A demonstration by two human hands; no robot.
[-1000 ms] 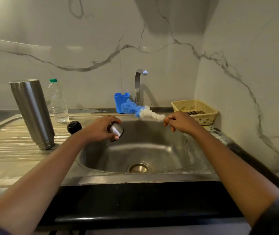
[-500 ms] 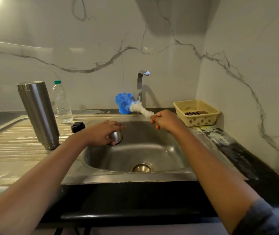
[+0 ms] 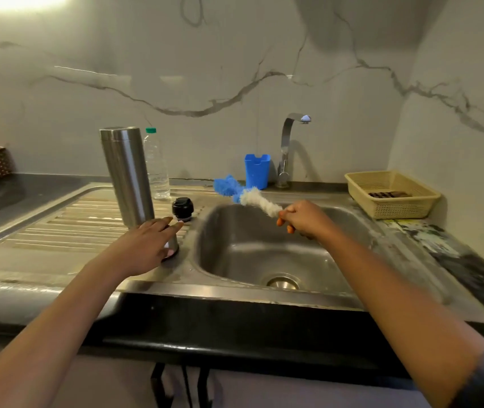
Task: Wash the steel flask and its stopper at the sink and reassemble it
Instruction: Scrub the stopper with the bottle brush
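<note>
The steel flask [image 3: 126, 175] is standing upright on the ribbed draining surface [image 3: 58, 231], just left of the sink [image 3: 235, 254]. The black stopper [image 3: 182, 208] is sitting apart from it, near the basin edge, so the two parts are not yet joined.

A small steel cup [image 3: 172, 245] is being covered at the foot of the flask by the left grip [image 3: 146, 245]. Its fingers are being held nearly straight over the cup and are wrapped round nothing. Whether the thumb is pressing the cup cannot be told.

The right grip [image 3: 302, 220] is being closed round the orange handle of a bottle brush [image 3: 255, 200]. The brush is being held above the basin, with its white and blue bristles pointing towards the blue holder [image 3: 257, 170] beside the tap [image 3: 289, 142].

The flask is judged to be stiff, smooth-walled and probably slippery when wet. Being tall and narrow, it is likely to be tipped easily. It is best taken round the middle of the body with a full wrap of the fingers. The stopper is judged to be light, and its ribbed side is suited to a pinch.

A plastic bottle [image 3: 157, 172] is standing just behind the flask. A yellow basket [image 3: 394, 201] is resting to the right of the sink.
</note>
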